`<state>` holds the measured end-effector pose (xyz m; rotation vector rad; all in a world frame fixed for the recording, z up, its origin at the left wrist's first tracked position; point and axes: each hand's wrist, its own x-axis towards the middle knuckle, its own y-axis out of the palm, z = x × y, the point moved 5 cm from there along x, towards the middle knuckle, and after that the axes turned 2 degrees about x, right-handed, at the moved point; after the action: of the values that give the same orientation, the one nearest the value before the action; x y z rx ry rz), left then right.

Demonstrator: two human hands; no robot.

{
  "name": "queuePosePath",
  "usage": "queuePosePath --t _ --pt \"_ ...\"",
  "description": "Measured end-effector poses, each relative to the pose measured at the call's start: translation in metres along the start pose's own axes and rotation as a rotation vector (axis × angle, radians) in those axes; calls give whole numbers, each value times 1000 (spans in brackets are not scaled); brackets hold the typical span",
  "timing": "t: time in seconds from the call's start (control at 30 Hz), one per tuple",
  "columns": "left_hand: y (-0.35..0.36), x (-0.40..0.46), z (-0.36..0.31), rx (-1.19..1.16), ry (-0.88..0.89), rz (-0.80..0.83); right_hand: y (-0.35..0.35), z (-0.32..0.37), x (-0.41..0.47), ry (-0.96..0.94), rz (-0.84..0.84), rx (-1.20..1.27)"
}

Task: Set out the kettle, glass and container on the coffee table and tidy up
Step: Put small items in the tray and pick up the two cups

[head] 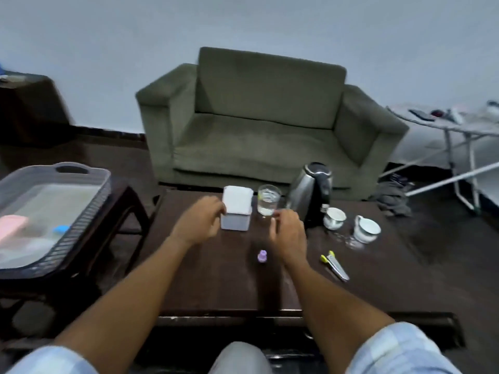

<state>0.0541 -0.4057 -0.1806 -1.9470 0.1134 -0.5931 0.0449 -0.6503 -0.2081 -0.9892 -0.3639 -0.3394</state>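
Writing: none that I can read on the container, kettle or cups; the picture is soft and slightly blurred.
Left hand (201,221): at about 10 o'clock of the table's middle, fingers curled loosely and partly apart, fingertips touching or just beside the left wall of the container; I cannot tell if there is real contact. It grips nothing.
Right hand (287,233): just right of centre, fingers bent in a narrow, loose curl, fingertips just beside the foot of the glass; whether they touch it I cannot tell. It holds nothing.
Container (237,207): a pale, white-lidded box standing upright at 12 o'clock on the coffee table (216,287).
Glass (268,202): clear, upright, with some water in it, just right of the container and near the kettle.
Kettle (313,195): steel body with black handle and lid, at about 1 o'clock, upright.
Cups (351,224): two white ones at 2 o'clock, just right of the kettle.
Small purple piece (262,256): at the table's centre, between the forearms.
Yellow-tipped tool (334,265): lying flat at 3 o'clock.
Grey tray (81,195): on a side table at 9 o'clock, well apart.
Armchair (267,120): green, beyond the table at 12 o'clock.
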Motion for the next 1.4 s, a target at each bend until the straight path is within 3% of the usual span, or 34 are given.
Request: queuePosePath --t 0.1,0.2,0.3,0.43,0.63,0.73,0.8,0.9,1.0,1.2,1.4 --pt "83 10 -58 -162 -24 370 -42 -93 -17 227 8 -242" --pt "138 14 -94 -118 -70 592 -56 -166 -46 512 173 -371" --pt "153 19 -100 -17 -148 617 -49 -191 -68 577 337 -337" --pt "127 22 -88 -40 -116 476 -36 -177 -64 414 289 -206" --pt "-45 37 -14 -81 15 -309 0 -21 -21 18 -97 217" --pt "-149 22 64 31 -172 -624 36 108 10 -162 -76 445" --pt "-205 -11 131 77 -439 -707 65 207 18 -240 39 567" --pt "-244 -81 217 164 -836 -558 112 332 7 -204 356 586" --pt "-243 -145 261 277 -1048 -327 153 409 -20 -207 563 452" --pt "-236 -202 291 296 -1128 -233 200 435 -51 -215 652 250" --pt "-229 -200 292 147 -1144 -57 209 426 -62 -288 718 311"
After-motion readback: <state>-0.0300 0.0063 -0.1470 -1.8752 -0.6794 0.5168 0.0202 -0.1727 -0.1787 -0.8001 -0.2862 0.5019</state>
